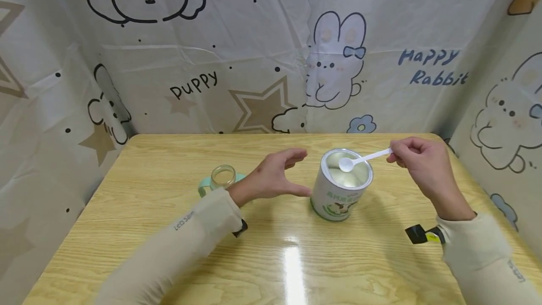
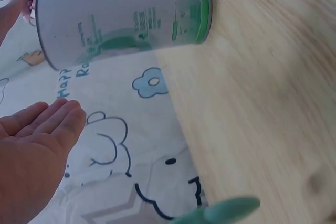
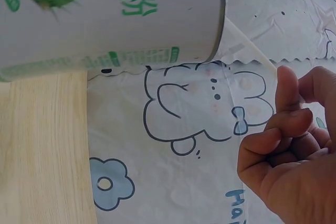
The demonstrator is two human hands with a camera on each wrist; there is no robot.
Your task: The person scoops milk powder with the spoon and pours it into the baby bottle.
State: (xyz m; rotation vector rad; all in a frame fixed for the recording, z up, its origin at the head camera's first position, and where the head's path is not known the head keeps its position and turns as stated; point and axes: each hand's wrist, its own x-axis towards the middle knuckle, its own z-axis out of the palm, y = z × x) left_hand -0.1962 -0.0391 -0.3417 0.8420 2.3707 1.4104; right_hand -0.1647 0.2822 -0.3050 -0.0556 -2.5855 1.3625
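- White spoon [image 1: 357, 160], above the mouth of the can [image 1: 338, 199]: probably light and stiff, best held at handle end, where right hand [image 1: 423, 161] pinches it.
- The can, on the bench [image 1: 139, 229]: looks smooth, rigid.
- Left hand [image 1: 277, 176] beside it: thumb and fingers apart, empty.

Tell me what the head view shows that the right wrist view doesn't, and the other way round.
Only the head view shows the left hand, the green-handled bottle, the open top of the can and the bowl of the spoon.

Only the right wrist view shows the small green print on the can's side, and the right hand from its palm side.

Both show the can, the right hand holding the spoon's handle, the table and the patterned cloth.
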